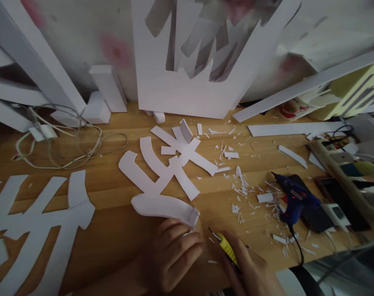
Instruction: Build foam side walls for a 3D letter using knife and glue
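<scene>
A white foam-board cut-out character lies flat on the wooden table. My left hand rests at its near edge, fingers curled loosely and touching the curved lower stroke near a small upright strip. My right hand is closed round a yellow utility knife, whose blade points up-left toward the cut-out's corner, a short way from it.
A blue glue gun with a black cord lies right, among white scraps. Another large white cut-out lies at the left. Foam boards lean on the wall. White cables coil at the far left. Phones and clutter sit far right.
</scene>
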Tool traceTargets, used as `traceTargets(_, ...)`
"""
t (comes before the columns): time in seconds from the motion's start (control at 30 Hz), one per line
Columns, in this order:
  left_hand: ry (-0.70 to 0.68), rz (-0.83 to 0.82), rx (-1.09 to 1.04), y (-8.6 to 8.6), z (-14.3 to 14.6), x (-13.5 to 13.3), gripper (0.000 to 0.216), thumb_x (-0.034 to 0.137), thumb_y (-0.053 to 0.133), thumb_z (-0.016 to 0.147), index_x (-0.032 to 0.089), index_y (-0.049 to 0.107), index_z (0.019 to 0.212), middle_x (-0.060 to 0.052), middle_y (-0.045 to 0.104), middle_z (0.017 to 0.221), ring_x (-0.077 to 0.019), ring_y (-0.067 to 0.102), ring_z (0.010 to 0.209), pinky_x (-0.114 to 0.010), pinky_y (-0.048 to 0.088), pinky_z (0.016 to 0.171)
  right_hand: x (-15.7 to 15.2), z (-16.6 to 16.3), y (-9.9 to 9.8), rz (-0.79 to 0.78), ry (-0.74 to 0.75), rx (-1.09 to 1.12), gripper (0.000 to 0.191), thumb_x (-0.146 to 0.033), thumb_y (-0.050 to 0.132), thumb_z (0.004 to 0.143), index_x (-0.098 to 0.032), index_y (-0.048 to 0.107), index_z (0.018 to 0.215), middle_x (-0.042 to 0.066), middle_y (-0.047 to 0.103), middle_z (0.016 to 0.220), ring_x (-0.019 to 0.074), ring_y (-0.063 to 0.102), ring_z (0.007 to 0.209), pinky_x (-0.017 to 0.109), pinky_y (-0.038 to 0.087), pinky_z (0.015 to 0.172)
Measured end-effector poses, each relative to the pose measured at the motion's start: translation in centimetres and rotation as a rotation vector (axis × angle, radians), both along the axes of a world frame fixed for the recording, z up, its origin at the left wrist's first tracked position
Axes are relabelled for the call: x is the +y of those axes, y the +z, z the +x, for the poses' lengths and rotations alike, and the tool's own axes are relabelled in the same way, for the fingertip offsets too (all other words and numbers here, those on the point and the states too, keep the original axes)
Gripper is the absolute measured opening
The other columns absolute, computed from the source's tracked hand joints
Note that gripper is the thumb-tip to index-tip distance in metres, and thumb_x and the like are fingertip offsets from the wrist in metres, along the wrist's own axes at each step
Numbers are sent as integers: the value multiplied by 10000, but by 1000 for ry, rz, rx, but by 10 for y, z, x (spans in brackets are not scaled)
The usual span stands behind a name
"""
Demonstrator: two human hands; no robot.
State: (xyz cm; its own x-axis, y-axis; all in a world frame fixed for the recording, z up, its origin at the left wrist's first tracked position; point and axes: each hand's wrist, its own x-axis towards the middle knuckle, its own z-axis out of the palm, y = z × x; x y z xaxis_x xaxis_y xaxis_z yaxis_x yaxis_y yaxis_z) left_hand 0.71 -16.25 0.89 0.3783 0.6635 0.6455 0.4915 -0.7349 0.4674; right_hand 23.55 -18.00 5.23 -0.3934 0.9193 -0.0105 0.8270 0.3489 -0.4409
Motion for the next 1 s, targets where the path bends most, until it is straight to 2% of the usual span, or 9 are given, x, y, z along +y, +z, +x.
traceTargets(0.1,101,-87,-20,-8,-1,3,194,115,561,930,152,691,1070,-24,742,969,-140,611,1007,-356,391,1076,11,-3,-2,65,25,-92,239,-342,322,1031,-218,517,1094,52,745,731,202,715,529,260,552,475)
traceTargets(0.17,104,-114,7,-9,-4,6,219,108,557,931,163,685,1100,-15,750,984,-138,615,1009,-350,389,1067,17,-5,0,44,38,-117,180,-299,345,1017,-225,502,1065,28,720,692,194,699,506,257,538,458)
traceTargets(0.23,67,-132,35,-7,-7,8,266,88,497,955,165,680,1133,-7,756,1030,-132,607,1045,-324,366,1075,21,-6,2,6,53,-120,167,-207,346,987,-215,481,1086,25,716,709,185,706,534,246,542,479)
traceTargets(0.37,-12,-147,62,-4,-10,12,311,82,433,987,155,675,1169,13,753,1106,-122,575,1125,-286,299,1105,21,-7,4,-33,86,-143,335,-86,340,891,-175,451,1194,68,753,848,190,733,610,248,565,514)
traceTargets(0.47,-25,-188,82,-3,-11,12,320,95,410,1004,162,681,1160,22,755,1105,-116,575,1129,-275,292,1100,20,-9,4,-87,88,-156,404,-74,361,842,-178,444,1223,67,760,883,195,735,623,253,573,526)
traceTargets(0.6,-10,-181,87,-5,-11,12,304,125,426,1009,172,692,1148,25,768,1050,-117,589,1100,-279,320,1085,23,-13,4,-54,81,-171,389,-58,368,818,-180,463,1175,45,746,760,192,712,546,242,535,468)
traceTargets(0.73,3,-142,79,-5,-11,14,377,148,346,1030,188,709,1126,10,768,1036,-127,610,1066,-282,350,1066,26,-16,3,-37,96,-208,430,-30,360,778,-170,482,1166,30,738,702,195,688,479,254,515,418)
traceTargets(1.0,-31,-207,131,3,-14,18,355,151,357,1033,183,694,1139,36,767,1041,-108,589,1075,-267,316,1100,25,-19,0,-109,84,-186,498,-20,373,761,-172,455,1228,71,771,849,213,741,619,260,574,503)
